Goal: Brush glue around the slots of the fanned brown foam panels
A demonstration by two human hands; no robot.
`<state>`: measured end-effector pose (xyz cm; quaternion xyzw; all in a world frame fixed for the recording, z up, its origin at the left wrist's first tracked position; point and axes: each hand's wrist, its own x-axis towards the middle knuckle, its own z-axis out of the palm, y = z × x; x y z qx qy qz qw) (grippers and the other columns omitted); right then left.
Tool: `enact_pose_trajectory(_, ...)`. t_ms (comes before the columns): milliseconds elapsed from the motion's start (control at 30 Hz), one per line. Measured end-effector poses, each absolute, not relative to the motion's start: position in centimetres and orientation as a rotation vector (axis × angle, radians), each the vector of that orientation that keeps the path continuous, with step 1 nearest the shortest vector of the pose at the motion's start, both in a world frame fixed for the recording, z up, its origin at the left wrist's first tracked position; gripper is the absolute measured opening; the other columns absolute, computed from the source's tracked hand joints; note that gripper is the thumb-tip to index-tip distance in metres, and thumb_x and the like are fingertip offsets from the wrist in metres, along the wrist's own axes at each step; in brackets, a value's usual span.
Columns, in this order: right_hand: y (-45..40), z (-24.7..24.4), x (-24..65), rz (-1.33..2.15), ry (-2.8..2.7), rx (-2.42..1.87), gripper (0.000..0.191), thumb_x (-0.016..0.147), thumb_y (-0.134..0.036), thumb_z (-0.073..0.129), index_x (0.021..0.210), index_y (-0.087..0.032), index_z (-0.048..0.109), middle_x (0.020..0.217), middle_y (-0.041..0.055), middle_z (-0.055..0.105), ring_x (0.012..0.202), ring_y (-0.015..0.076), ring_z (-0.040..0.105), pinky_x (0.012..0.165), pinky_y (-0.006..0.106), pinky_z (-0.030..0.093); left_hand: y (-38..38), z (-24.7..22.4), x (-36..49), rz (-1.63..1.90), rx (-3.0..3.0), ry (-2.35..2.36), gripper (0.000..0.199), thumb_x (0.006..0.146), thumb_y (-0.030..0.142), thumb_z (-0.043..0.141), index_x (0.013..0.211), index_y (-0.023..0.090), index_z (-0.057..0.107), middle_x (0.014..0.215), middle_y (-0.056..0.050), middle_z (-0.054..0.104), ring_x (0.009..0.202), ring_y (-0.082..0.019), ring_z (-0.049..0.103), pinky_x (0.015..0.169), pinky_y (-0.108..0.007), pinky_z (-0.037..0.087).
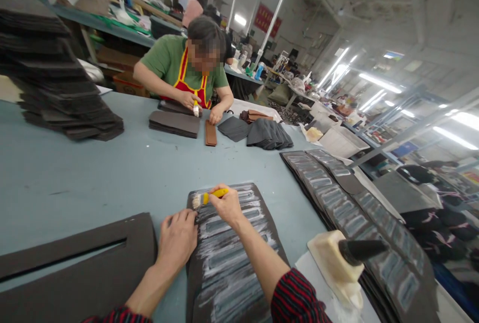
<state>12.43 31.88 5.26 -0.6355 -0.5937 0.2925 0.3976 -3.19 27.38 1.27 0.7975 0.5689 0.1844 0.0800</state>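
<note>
A dark panel (232, 258) with slot shapes lies in front of me, streaked with white, wet-looking glue. My right hand (227, 205) is closed round the yellow handle of a brush (204, 198), whose pale bristles touch the panel's far left corner. My left hand (177, 238) rests on the panel's left edge, palm down, fingers bent forward over the edge and nothing visible in them. Right of the panel a cream glue bottle (331, 258) with a black nozzle leans on a white sheet.
Dark boards (86, 268) lie at the left, below a tall leaning stack (56, 63). Glue-streaked panels (348, 203) cover the right side. Across the table (149, 173), a person in a green shirt holds a brush near brown strips (210, 134) and dark pieces (267, 133).
</note>
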Motion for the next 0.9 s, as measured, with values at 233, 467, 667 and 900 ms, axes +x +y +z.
enact_pose_trajectory(233,30.5,6.1,24.4,0.447,-1.22,-1.908,0.02,0.063,-0.033,0.052,0.072,-0.019,0.064,0.056,-0.005,0.052,0.053,0.0114,0.044,0.053,0.022,0.035,26.8,0.8,-3.0,0.542,2.397,1.731,0.033,0.087,0.018,0.041,0.113,0.016,0.06,0.115,-0.012,0.063,0.105,-0.025,0.054,0.096,-0.043,0.033)
enact_pose_trajectory(467,29.8,6.1,27.2,0.292,-1.225,-1.987,0.023,0.065,-0.035,0.05,0.074,-0.019,0.065,0.056,-0.0046,0.053,0.052,0.0126,0.044,0.054,0.022,0.034,26.6,0.8,-3.2,0.557,2.403,1.733,0.032,0.088,0.02,0.041,0.114,0.017,0.059,0.115,-0.011,0.062,0.105,-0.025,0.053,0.094,-0.042,0.033)
enact_pose_trajectory(667,29.8,6.1,26.6,0.217,-1.273,-2.062,0.022,0.068,-0.034,0.049,0.075,-0.021,0.065,0.054,-0.0046,0.052,0.051,0.0133,0.045,0.054,0.023,0.033,26.4,0.7,-3.2,0.553,2.412,1.749,0.032,0.089,0.02,0.039,0.114,0.017,0.058,0.114,-0.01,0.062,0.105,-0.025,0.053,0.094,-0.041,0.033)
enact_pose_trajectory(900,29.5,7.0,22.0,0.265,-1.327,-1.972,0.019,0.072,-0.032,0.05,0.077,-0.021,0.064,0.055,-0.0051,0.05,0.053,0.012,0.044,0.056,0.022,0.034,26.2,1.1,-2.8,0.539,2.38,1.8,0.03,0.088,0.022,0.041,0.114,0.016,0.055,0.112,-0.011,0.061,0.104,-0.026,0.051,0.093,-0.04,0.033)
